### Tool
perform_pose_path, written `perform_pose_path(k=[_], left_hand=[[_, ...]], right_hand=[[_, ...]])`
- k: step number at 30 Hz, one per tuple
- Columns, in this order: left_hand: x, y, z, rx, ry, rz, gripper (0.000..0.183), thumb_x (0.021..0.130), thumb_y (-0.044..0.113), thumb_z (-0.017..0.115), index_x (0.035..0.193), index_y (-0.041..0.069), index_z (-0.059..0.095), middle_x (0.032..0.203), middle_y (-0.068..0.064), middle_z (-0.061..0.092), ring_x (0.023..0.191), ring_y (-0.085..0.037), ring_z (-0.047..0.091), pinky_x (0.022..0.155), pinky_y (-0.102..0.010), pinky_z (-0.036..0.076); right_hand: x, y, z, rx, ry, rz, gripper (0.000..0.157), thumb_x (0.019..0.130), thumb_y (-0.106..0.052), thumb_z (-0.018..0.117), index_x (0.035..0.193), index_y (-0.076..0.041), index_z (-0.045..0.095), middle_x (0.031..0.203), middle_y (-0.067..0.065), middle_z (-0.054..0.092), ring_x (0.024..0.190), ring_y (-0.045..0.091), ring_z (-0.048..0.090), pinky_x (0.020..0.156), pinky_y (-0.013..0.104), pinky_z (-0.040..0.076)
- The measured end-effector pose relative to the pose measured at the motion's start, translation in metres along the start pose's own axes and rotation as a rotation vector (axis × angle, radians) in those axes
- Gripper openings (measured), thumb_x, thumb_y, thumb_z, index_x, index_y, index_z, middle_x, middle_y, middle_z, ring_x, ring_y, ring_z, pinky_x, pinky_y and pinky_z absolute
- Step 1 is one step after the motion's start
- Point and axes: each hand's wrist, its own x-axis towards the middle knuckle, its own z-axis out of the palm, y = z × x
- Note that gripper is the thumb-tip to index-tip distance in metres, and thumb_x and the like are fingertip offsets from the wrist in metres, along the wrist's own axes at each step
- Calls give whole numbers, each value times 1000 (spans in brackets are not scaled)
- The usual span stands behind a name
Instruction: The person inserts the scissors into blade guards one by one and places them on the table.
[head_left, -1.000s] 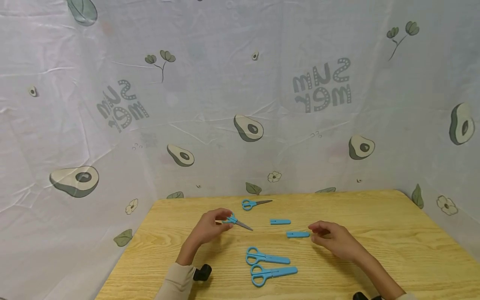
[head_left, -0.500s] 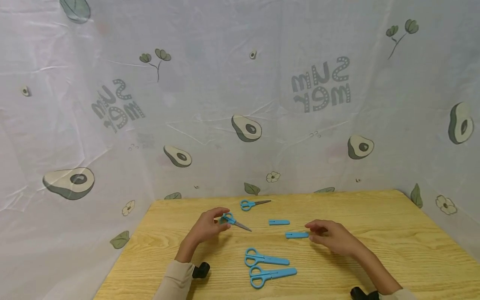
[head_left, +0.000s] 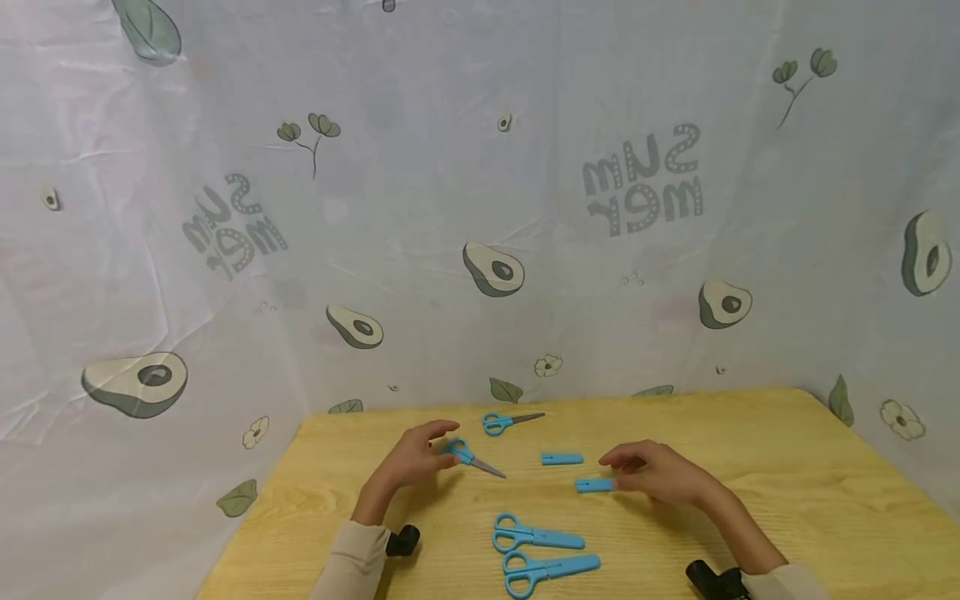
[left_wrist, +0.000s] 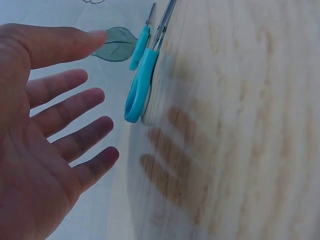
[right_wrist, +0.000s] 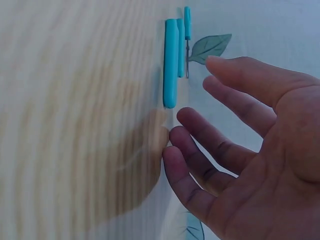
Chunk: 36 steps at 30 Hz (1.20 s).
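Scissors (head_left: 470, 459) on woodgrain table (head_left: 795, 467), printed backdrop (head_left: 420, 175)

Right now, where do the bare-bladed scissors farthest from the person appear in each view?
Head: far scissors below centre, near the back edge of the table.
Left wrist: far scissors near the top, left of centre, behind the nearer scissors.
Right wrist: far scissors near the top, right of centre, behind two blue covers.
Shared landmark: the printed leaf on the backdrop.

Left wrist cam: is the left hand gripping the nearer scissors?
No, the left hand has its fingers extended, with a visible gap between them and the blue handle of the nearer scissors.
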Motion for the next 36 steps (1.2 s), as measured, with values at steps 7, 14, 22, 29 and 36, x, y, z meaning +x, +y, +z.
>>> perform_pose_path(k=[7, 14, 22, 29, 36], left_hand=[[10, -7, -1, -31, -51, 13, 58, 99, 12, 78, 150, -4, 57, 153, -23, 60, 146, -52, 51, 116, -69, 46], [12, -10, -4, -52, -96, 48, 60, 99, 12, 78, 151, -7, 54, 155, -28, 56, 146, -55, 49, 116, -68, 46], [16, -16, -2, -26, -126, 69, 62, 99, 14, 79, 152, -6, 54, 153, -28, 57, 142, -54, 52, 115, -67, 48], [20, -21, -1, 12, -121, 65, 63, 97, 14, 81, 152, -3, 56, 152, -24, 60, 143, -53, 52, 115, -67, 48], [23, -22, 3, 38, -126, 61, 62, 92, 10, 85, 148, 0, 60, 152, -20, 62, 146, -50, 52, 115, -65, 49]], right_hand=[[9, 1, 1, 7, 8, 18, 40, 102, -13, 74, 134, 10, 67, 126, 25, 73, 110, 34, 69, 84, 22, 56], [11, 6, 2, -13, 32, 28, 41, 98, -13, 78, 134, 7, 69, 126, 22, 73, 112, 35, 69, 86, 22, 56], [12, 12, 3, -32, 24, 38, 45, 95, -17, 83, 131, 6, 71, 126, 20, 75, 113, 36, 71, 87, 21, 57], [15, 16, 4, -52, 25, 42, 42, 94, -16, 84, 128, 5, 72, 123, 18, 76, 110, 34, 71, 86, 22, 57], [15, 16, 5, -63, 24, 30, 39, 93, -15, 84, 126, 2, 74, 120, 15, 72, 103, 24, 66, 83, 23, 56]])
